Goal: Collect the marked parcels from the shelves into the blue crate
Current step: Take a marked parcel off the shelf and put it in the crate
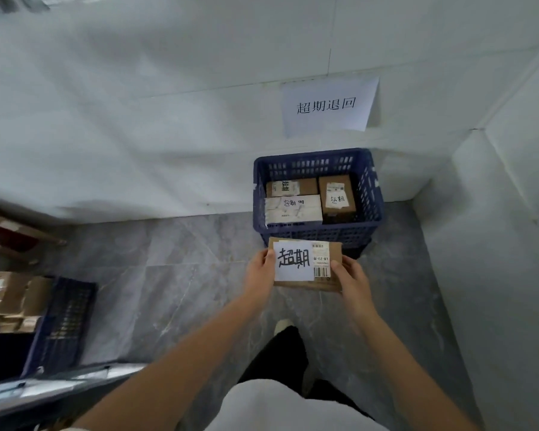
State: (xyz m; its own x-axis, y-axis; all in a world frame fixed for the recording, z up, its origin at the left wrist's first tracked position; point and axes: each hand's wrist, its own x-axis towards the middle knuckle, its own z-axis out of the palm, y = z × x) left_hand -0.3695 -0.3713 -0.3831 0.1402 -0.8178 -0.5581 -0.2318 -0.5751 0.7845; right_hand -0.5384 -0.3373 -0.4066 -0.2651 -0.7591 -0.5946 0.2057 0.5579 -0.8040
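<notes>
I hold a flat brown parcel [321, 283] with a white handwritten label and a barcode sticker, just in front of the blue crate [318, 233]. My left hand [260, 272] grips its left edge and my right hand [350, 276] grips its right edge. The crate stands on the floor against the white wall. Inside it lie three marked parcels: a brown one [307, 185] at the back left, a white one [293, 209] at the front left, and a brown one [336, 195] on the right.
A paper sign [327, 104] with printed characters hangs on the wall above the crate. A second dark blue crate [63, 321] with cardboard boxes [10, 297] sits at the left. The wall corner closes in on the right. My leg and shoe [282, 326] are below.
</notes>
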